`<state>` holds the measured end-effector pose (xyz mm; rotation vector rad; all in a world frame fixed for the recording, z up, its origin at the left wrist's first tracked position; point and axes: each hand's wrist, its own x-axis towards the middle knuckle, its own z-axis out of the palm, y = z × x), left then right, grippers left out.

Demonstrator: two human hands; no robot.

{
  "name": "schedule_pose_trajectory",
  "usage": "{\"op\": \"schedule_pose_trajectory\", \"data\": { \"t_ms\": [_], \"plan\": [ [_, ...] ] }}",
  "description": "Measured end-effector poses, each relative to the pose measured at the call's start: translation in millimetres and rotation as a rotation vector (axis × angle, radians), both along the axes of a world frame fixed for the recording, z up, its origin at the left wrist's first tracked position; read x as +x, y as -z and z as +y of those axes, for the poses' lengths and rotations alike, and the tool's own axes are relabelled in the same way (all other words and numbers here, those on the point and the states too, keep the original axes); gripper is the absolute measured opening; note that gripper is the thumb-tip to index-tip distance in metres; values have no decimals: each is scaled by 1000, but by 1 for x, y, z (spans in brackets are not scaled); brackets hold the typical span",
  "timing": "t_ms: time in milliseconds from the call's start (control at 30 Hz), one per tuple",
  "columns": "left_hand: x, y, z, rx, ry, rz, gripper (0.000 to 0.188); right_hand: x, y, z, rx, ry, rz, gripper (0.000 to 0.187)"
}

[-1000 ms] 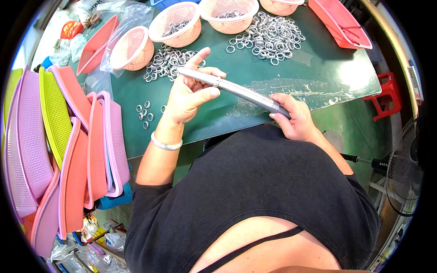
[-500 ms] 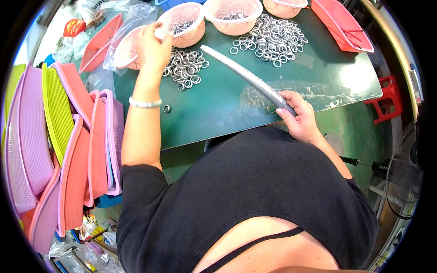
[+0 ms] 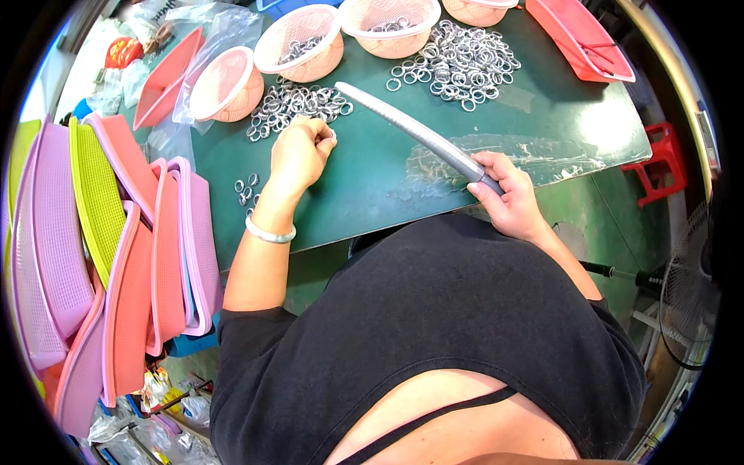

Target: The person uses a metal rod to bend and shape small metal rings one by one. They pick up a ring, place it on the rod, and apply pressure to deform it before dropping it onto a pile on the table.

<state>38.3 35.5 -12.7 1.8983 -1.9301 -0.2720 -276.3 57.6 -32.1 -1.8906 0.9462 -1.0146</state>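
Note:
My right hand (image 3: 504, 192) is closed around the dark handle of a tapered metal ring mandrel (image 3: 422, 133), its thin end pointing away to the upper left. Closed in a pinch, my left hand (image 3: 301, 151) is over the green table just in front of the left pile of silver rings (image 3: 283, 108). A bit of a ring (image 3: 333, 134) shows at its fingertips; the fingers cover the rest. To the left of my left wrist lie several loose rings (image 3: 246, 188). A bigger heap of rings (image 3: 465, 62) sits beyond the mandrel.
Pink mesh baskets (image 3: 308, 66) line the far side, two holding rings. A red tray (image 3: 581, 43) stands at the far right. Stacked purple, green and coral baskets (image 3: 128, 256) crowd the left. A red stool (image 3: 665, 163) and a fan (image 3: 686, 287) are on the right.
My left hand has come down from the leftmost pink basket to in front of the ring pile. More loose rings show on the table at left. My right hand stays with the mandrel.

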Motion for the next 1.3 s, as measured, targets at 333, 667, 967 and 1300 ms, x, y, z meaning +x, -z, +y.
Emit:
{"op": "schedule_pose_trajectory", "data": {
  "t_ms": [333, 667, 967, 1300],
  "plan": [
    [-2, -9, -1, 6, 91, 1504, 4, -1, 0, 1, -22, -37, 57, 31],
    [-28, -1, 2, -107, 400, 1544, 49, 2, -3, 3, -45, -66, 31, 32],
    [-57, -6, 16, 13, 467, 1650, 62, 9, -10, 2, -204, -26, 73, 35],
    [-65, -6, 26, -71, 364, 1622, 55, 9, -9, 2, -344, -10, 158, 36]
  ]
}}
